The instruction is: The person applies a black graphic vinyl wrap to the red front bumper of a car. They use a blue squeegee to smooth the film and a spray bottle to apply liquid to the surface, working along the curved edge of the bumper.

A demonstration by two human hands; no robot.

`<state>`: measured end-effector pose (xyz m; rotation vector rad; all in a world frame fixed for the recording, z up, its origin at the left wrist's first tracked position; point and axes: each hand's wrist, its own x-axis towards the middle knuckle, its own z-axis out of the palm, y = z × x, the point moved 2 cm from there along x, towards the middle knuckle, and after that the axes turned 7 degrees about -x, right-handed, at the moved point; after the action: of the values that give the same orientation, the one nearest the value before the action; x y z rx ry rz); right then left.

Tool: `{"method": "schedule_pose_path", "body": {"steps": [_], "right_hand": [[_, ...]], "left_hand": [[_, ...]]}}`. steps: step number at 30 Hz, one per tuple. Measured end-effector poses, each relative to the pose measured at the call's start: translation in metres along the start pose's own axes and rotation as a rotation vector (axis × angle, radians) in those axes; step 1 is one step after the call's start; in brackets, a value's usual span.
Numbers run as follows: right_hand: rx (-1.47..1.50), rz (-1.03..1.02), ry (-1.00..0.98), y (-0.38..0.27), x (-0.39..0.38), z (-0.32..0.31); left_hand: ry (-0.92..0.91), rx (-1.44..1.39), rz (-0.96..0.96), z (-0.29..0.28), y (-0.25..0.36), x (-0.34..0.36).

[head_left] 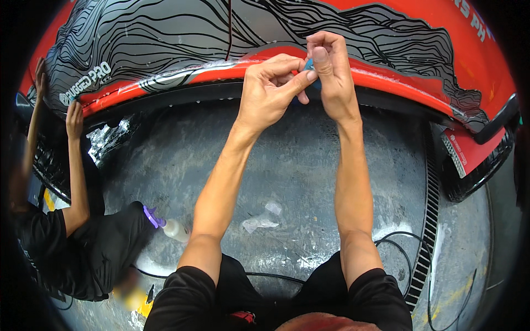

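In front of the vehicle's lower side, my two hands are raised and meet at a small blue piece (309,64), too covered by fingers to tell its kind. My left hand (266,95) pinches it between thumb and forefinger. The fingers of my right hand (335,83) are bent around its other side, thumb pressed in. Behind them runs the red sill (381,79) of the vehicle, below a grey film graphic with black wavy lines (165,36). Beads of water lie along the sill.
At the left, a co-worker (83,243) crouches with both hands on the vehicle side. A spray bottle with a purple trigger (175,230) and crumpled clear film (259,222) lie on the wet floor. A drain grate (424,237) and black hose (398,234) are at right.
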<state>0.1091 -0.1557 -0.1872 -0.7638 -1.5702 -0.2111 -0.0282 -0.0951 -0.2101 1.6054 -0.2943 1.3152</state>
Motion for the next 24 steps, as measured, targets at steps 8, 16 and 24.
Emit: {"method": "schedule_pose_path", "body": {"steps": [8, 16, 24], "right_hand": [[0.243, 0.269, -0.326, -0.003, -0.005, -0.011], [0.166, 0.156, -0.208, 0.006, -0.004, -0.001], [0.249, 0.246, -0.155, 0.027, -0.011, 0.003]], "left_hand": [[0.11, 0.154, 0.094, -0.012, 0.008, 0.001], [0.014, 0.026, -0.109, -0.039, 0.012, 0.007], [0.035, 0.23, 0.092, -0.031, 0.012, 0.005]]}}
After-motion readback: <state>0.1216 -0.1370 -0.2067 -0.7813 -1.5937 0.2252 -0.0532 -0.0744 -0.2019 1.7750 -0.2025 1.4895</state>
